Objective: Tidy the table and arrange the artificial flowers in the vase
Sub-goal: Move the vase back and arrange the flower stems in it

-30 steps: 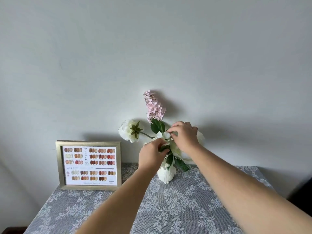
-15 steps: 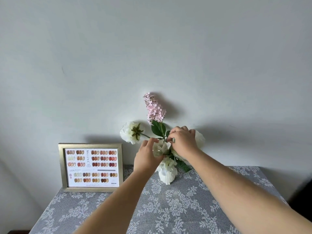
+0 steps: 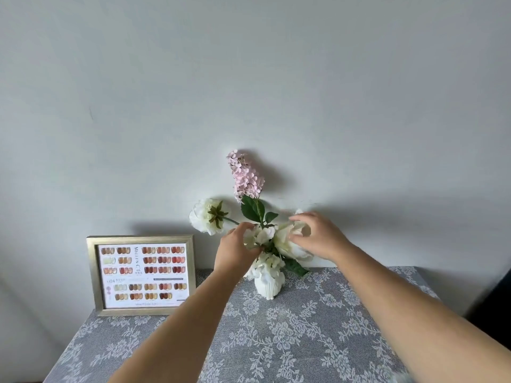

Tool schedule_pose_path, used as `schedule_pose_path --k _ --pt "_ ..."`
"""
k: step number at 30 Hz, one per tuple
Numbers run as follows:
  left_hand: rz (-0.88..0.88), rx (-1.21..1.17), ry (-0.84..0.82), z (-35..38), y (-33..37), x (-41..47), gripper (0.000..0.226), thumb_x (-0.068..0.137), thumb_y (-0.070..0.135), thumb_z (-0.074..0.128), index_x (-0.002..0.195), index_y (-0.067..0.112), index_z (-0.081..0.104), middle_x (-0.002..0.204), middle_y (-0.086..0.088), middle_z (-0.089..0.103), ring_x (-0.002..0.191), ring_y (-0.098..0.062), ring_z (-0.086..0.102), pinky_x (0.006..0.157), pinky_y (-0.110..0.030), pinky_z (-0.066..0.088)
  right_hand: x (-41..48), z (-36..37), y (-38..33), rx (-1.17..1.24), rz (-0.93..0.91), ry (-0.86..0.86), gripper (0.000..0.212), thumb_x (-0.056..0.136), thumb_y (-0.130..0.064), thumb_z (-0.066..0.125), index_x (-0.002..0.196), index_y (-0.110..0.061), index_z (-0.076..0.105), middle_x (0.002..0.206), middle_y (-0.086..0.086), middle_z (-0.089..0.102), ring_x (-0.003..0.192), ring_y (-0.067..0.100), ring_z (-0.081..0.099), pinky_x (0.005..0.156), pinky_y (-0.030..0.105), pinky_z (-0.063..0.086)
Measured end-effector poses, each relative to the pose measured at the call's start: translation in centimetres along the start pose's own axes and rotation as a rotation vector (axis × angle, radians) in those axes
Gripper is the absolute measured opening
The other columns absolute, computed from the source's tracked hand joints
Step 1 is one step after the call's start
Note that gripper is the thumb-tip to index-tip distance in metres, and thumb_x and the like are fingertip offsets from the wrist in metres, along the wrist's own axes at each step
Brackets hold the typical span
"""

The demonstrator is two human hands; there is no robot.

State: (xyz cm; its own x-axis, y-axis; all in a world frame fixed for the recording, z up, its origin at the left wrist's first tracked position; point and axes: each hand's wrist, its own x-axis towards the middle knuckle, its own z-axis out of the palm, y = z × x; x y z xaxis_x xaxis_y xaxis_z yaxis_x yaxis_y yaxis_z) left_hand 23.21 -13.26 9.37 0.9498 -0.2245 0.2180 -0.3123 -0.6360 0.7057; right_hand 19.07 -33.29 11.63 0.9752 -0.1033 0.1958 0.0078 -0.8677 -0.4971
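A small white vase [image 3: 269, 286] stands at the back of the table against the wall, holding artificial flowers. A tall pink sprig [image 3: 244, 174] rises from it. One white bloom [image 3: 208, 216] leans out to the left on a green stem. My left hand [image 3: 235, 248] pinches the small white blossoms [image 3: 261, 234] above the vase mouth. My right hand [image 3: 315, 234] rests with spread, slightly blurred fingers on the large white flower [image 3: 290, 246] at the right. Green leaves [image 3: 253, 210] sit under the pink sprig.
A gold-framed colour chart [image 3: 142, 275] leans against the wall at the table's back left. The table wears a grey lace cloth [image 3: 290, 341]. A plain wall rises directly behind the vase. Something dark [image 3: 495, 299] shows beyond the table's right edge.
My right hand has let go at the centre and shifted right onto the large white flower, fingers spreading. My left hand stays at the small white blossoms. The camera has tipped slightly.
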Motion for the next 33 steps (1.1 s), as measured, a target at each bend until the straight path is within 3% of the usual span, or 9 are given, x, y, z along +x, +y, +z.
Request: schedule_pose_path --k 4,9,11,14,19,22,26,30,33 --pt "-0.020 -0.042 0.009 0.5 0.4 -0.3 0.039 0.073 0.023 0.075 0.109 0.027 0.060 0.090 0.006 0.060 0.062 -0.011 0.060 0.062 -0.031 0.057 -1.1 1.1 0.0 0.054 -0.094 -0.008 0.040 0.076 -0.022 0.072 0.114 -0.022 0.063 0.124 -0.003 0.059 0.106 0.006 0.050 0.095 0.024 0.038" --pt "-0.028 -0.060 -0.038 0.2 0.5 -0.4 0.045 0.073 0.030 0.075 0.115 0.027 0.057 0.078 0.012 0.059 0.058 -0.011 0.058 0.060 -0.034 0.059 -0.9 2.6 -0.3 0.103 -0.114 0.037 0.031 0.079 -0.017 0.068 0.110 -0.021 0.066 0.121 -0.002 0.062 0.108 0.013 0.057 0.096 0.034 0.045" --pt "0.019 0.032 -0.078 -1.0 0.3 -0.2 0.054 0.072 0.044 0.069 0.122 0.033 0.050 0.097 0.010 0.061 0.073 -0.009 0.062 0.058 -0.030 0.056 -0.5 2.0 -0.5 0.020 -0.112 0.081 0.030 0.082 -0.027 0.062 0.111 -0.026 0.065 0.120 -0.004 0.063 0.109 0.016 0.055 0.096 0.038 0.044" --pt "0.115 0.152 -0.041 -3.6 -0.3 0.5 0.066 0.068 0.064 0.047 0.126 0.034 0.045 0.123 0.004 0.057 0.098 -0.014 0.059 0.071 -0.027 0.053 0.4 0.7 -1.3 -0.069 -0.128 0.174 0.028 0.085 -0.029 0.059 0.112 -0.031 0.064 0.119 -0.009 0.062 0.109 0.019 0.052 0.096 0.042 0.041" --pt "-0.080 0.156 0.260 -7.1 -1.9 3.5 0.046 0.078 0.038 0.060 0.122 0.027 0.048 0.125 -0.003 0.051 0.111 -0.025 0.052 0.080 -0.037 0.049 1.7 1.2 -2.3 -0.048 -0.184 0.103 0.027 0.084 -0.025 0.063 0.111 -0.031 0.064 0.119 -0.009 0.063 0.108 0.017 0.051 0.097 0.038 0.041" --pt "-0.222 0.176 0.205 -7.6 -3.3 5.3 0.055 0.080 0.033 0.061 0.130 0.020 0.042 0.136 -0.008 0.042 0.122 -0.030 0.044 0.086 -0.040 0.044 2.0 2.1 -2.5 -0.056 -0.183 0.093 0.027 0.083 -0.023 0.065 0.109 -0.031 0.066 0.117 -0.009 0.065 0.106 0.016 0.052 0.096 0.038 0.042" --pt "-0.275 0.170 0.104 -6.8 -4.3 6.6 0.062 0.081 0.033 0.062 0.134 0.016 0.036 0.136 -0.012 0.043 0.117 -0.031 0.050 0.088 -0.038 0.044 2.5 2.9 -2.5 -0.094 -0.193 0.142 0.023 0.081 -0.025 0.067 0.103 -0.031 0.069 0.112 -0.009 0.068 0.105 0.016 0.055 0.093 0.039 0.043" --pt "-0.299 0.103 0.065 -5.9 -4.7 6.9 0.050 0.080 0.031 0.064 0.123 0.016 0.045 0.120 -0.011 0.055 0.076 -0.020 0.058 0.064 -0.030 0.045 2.9 3.5 -2.5 -0.102 -0.163 0.163 0.021 0.079 -0.026 0.069 0.099 -0.031 0.071 0.108 -0.011 0.069 0.103 0.018 0.055 0.091 0.039 0.042" --pt "-0.332 0.078 0.090 -5.5 -5.3 7.1 0.060 0.077 0.035 0.068 0.126 0.014 0.040 0.119 -0.013 0.058 0.095 -0.028 0.060 0.072 -0.036 0.049 3.1 3.8 -2.5 -0.101 -0.153 0.173 0.020 0.079 -0.027 0.069 0.098 -0.031 0.072 0.108 -0.011 0.069 0.101 0.019 0.055 0.089 0.039 0.042"
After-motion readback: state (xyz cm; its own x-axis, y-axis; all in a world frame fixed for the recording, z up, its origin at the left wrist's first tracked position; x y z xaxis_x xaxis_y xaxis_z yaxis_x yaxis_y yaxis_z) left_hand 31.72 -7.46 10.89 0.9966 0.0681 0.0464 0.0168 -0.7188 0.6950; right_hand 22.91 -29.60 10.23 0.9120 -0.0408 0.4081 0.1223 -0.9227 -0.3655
